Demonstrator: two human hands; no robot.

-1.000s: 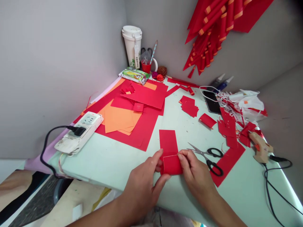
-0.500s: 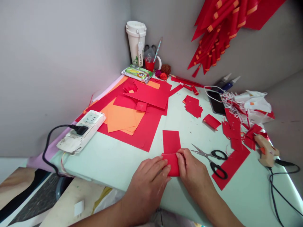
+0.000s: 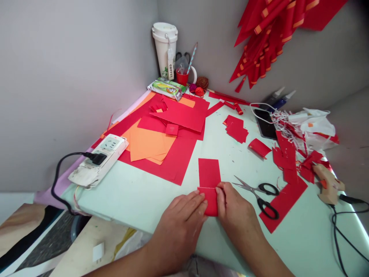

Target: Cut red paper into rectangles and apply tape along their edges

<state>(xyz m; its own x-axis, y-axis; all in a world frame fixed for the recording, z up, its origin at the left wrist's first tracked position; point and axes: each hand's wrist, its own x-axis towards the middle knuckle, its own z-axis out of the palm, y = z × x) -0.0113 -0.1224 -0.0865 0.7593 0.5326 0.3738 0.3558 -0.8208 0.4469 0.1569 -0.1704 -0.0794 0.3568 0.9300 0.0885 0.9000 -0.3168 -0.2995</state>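
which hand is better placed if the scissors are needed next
Probably the right hand: the open scissors lie beside it, while the left hand is farther off, across the red paper.

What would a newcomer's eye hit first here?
Probably the cluster of red rolls with orange ends, at upper right against the grey wall. Next, low in the centre, the left hand and right hand on a piece of red paper, open scissors just to their right. Then the tall white coffee cup in the far corner.
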